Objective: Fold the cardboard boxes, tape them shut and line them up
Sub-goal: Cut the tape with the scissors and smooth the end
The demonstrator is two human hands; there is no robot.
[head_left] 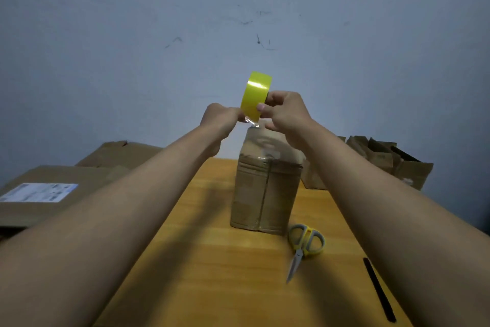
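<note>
Box (265,194) stands on end mid-table (212,273), a clear tape strip already running down its near face and over the top. Roll (256,96) is up in the air just above the box's far top edge. My right hand (286,114) grips the roll, thumb on the near yellow face, other fingers behind it. Left hand (222,117) pinches the loose tape end just under the roll; crinkled clear film (252,123) shows between the two hands, close to the box top. I can't tell whether the film is already stuck to the box.

Step in hand, as I read it: peel out a fresh length for the next seam.

How I'd do it well:
- Keep the pinch at the very tip so little adhesive is wasted on the fingers.
- Pull the roll away from the left hand in a straight line, film flat and taut. It looks wrinkled now, so tension first.
- Lay it centred on the seam, then smooth from the anchored end outward.
- Box is tall and narrow on this footing; press down, not sideways, or it tips.

Scissors (305,244) lie near right of the box, within reach for the cut. Flat cardboard (53,194) is stacked left, open boxes (384,159) far right.
</note>
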